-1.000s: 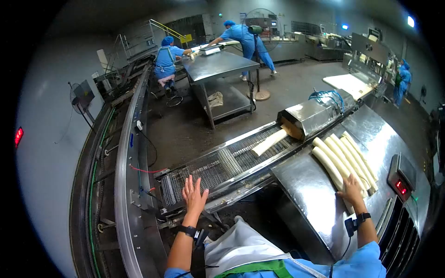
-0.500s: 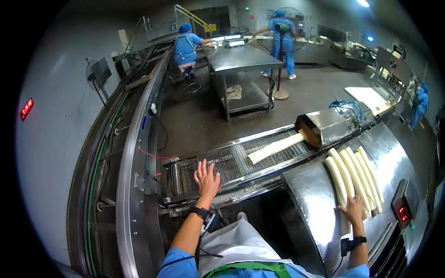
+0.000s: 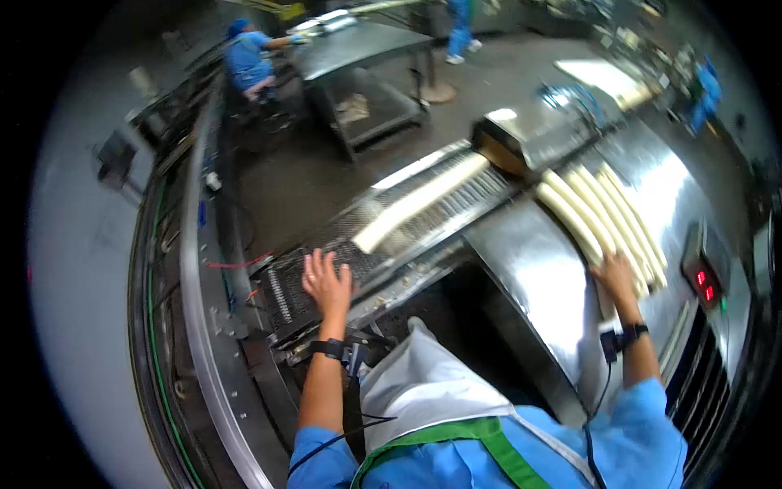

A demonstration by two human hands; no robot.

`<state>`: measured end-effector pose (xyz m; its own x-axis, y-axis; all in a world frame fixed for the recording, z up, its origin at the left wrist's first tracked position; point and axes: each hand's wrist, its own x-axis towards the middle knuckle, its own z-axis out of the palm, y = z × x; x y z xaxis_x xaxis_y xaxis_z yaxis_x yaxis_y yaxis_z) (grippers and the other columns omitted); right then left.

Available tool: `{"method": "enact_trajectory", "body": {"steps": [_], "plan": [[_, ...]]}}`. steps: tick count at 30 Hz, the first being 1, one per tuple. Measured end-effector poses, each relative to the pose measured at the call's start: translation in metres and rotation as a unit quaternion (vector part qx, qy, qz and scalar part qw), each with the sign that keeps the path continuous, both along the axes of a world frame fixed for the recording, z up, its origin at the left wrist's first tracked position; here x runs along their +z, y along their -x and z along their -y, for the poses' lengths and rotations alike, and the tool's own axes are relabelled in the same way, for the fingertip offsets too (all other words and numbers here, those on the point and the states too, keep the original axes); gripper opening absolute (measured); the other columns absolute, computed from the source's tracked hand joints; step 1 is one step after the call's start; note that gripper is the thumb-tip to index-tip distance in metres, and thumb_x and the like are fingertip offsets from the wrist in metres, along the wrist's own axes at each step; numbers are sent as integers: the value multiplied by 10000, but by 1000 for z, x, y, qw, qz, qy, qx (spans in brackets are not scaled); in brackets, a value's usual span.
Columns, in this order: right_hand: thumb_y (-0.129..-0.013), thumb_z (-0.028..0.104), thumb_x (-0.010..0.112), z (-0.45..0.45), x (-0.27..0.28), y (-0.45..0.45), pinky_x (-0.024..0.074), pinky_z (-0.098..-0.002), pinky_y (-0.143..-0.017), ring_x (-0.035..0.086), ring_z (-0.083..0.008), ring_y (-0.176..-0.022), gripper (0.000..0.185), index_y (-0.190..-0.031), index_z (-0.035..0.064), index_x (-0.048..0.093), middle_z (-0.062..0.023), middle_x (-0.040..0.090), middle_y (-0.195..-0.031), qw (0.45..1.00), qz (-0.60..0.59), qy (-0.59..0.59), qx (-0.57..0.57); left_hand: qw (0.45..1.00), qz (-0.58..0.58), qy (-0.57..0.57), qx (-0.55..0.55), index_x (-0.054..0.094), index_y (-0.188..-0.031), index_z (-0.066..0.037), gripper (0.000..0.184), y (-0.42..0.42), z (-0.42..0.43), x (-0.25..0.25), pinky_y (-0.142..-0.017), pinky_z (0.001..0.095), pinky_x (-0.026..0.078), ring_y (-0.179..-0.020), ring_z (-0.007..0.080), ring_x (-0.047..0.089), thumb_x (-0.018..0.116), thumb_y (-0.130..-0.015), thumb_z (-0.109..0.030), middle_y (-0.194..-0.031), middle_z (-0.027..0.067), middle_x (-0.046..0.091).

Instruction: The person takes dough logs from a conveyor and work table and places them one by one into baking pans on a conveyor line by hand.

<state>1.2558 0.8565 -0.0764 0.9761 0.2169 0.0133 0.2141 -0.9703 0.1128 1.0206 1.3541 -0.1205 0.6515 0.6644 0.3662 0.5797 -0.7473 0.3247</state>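
My left hand (image 3: pixel 327 285) hovers with fingers spread over the near end of a metal mesh conveyor (image 3: pixel 334 240). On that belt lies a long pale dough roll (image 3: pixel 419 204), its near end a short way from my left fingers. To the right, several similar dough rolls (image 3: pixel 582 213) lie side by side on a steel table (image 3: pixel 521 244). My right hand (image 3: pixel 617 281) rests on the near part of these rolls, fingers extended and apart; its fingertips touch them.
A metal housing (image 3: pixel 546 130) covers the conveyor's far end. At right stands a box with a red display (image 3: pixel 705 277). A curved steel rail (image 3: pixel 195 301) runs along my left. Farther off is another steel table (image 3: pixel 366 45), with a seated person (image 3: pixel 248 61) beside it.
The dough roll on the belt has come further out of the housing, toward my left hand. The view has tilted down and turned; both hands keep roughly their places.
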Motion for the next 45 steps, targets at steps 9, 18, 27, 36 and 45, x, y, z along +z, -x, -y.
{"method": "enact_trajectory", "body": {"steps": [9, 18, 27, 36, 45], "plan": [[-697, 414, 581, -15, 13, 18, 288, -592, -833, 291, -402, -1126, 598, -1186, 167, 342, -204, 230, -1273, 997, -61, -2, -47, 998, -47, 28, -41, 292, -1222, -80, 642, -24, -11, 2, -881, 446, 208, -1096, 278, 356, 611, -686, -231, -1197, 131, 390], [-704, 402, 584, -7, 17, 8, 260, -622, -841, 261, -424, -1133, 611, -1209, 170, 329, -214, 221, -1270, 989, -127, -61, -47, 858, -46, 499, -114, 489, -979, 35, 363, -44, -12, 67, -596, 259, 402, -681, 142, 503, 541, -675, -156, -770, 73, 529], [-716, 484, 528, 6, 25, -6, 256, -489, -928, 207, -431, -1164, 678, -1245, 127, 298, -270, 163, -1279, 975, -215, -54, 7, 726, 8, 568, -387, 414, -1113, 3, 444, -118, 177, 140, -693, 257, 406, -775, 142, 500, 534, -749, -223, -912, 65, 512], [-698, 376, 571, 120, 44, -53, 437, -349, -682, 557, -276, -742, 458, -990, 25, 534, -172, 564, -908, 970, -105, -181, -127, 778, -223, 301, -505, 328, -1212, -7, 564, -142, 183, 54, -985, 347, 163, -1216, 296, 185, 423, -816, -397, -1293, 186, 242], [-764, 323, 478, 201, -10, -91, 351, -315, -391, 465, -153, -446, 255, -771, 100, 601, -68, 479, -534, 958, -173, -159, -162, 799, -124, 408, -424, 500, -1051, -42, 354, -65, 99, 14, -937, 346, 252, -1104, 275, 353, 514, -788, -278, -1150, 139, 436]]}}
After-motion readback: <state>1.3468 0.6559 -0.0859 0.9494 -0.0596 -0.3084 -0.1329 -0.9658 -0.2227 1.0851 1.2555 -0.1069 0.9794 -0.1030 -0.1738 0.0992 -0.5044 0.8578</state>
